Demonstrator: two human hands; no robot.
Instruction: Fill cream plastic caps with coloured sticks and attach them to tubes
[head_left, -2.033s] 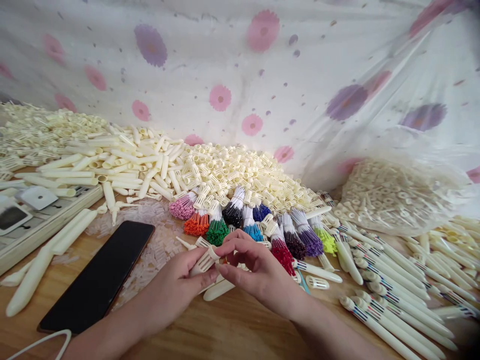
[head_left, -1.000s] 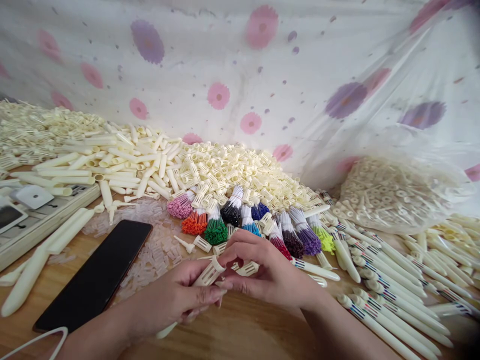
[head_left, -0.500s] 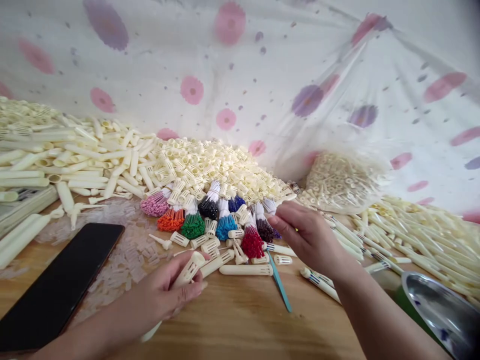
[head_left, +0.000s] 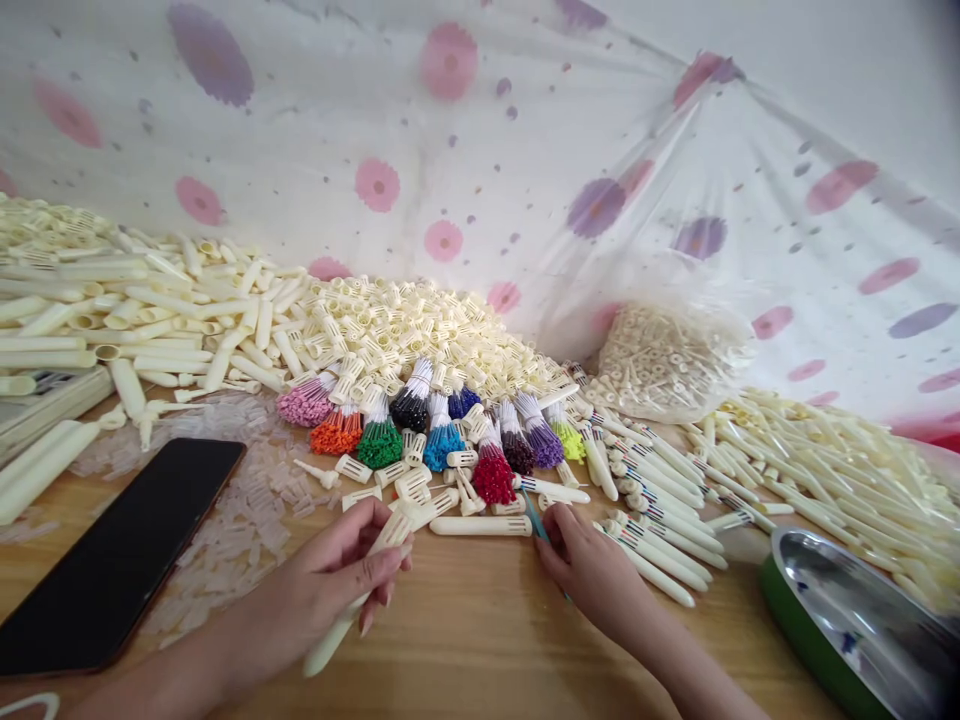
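My left hand (head_left: 352, 575) is closed round a cream pen barrel (head_left: 330, 645) with a slotted top part, held at a slant over the wooden table. My right hand (head_left: 589, 560) is down on the table, its thumb and fingers closed on a thin light-blue tool (head_left: 534, 512); much of the tool is covered by the fingers. Just beyond lie a cream pen body (head_left: 480, 526) and a bundle of red-tipped refills (head_left: 493, 475). Bundles of green (head_left: 380, 446), blue (head_left: 444, 447) and other colours of refill stand in a row behind.
A black phone (head_left: 124, 550) lies at left by clear plastic pieces (head_left: 240, 510). Cream slotted parts (head_left: 420, 325) are heaped at the back, near a bag of small parts (head_left: 667, 360). Assembled pens (head_left: 660, 500) lie at right, beside a green-sided metal dish (head_left: 840, 620).
My right hand has come down and towards me from above the refill bundles onto the blue tool. The left hand still holds the pen barrel, now showing more of its length.
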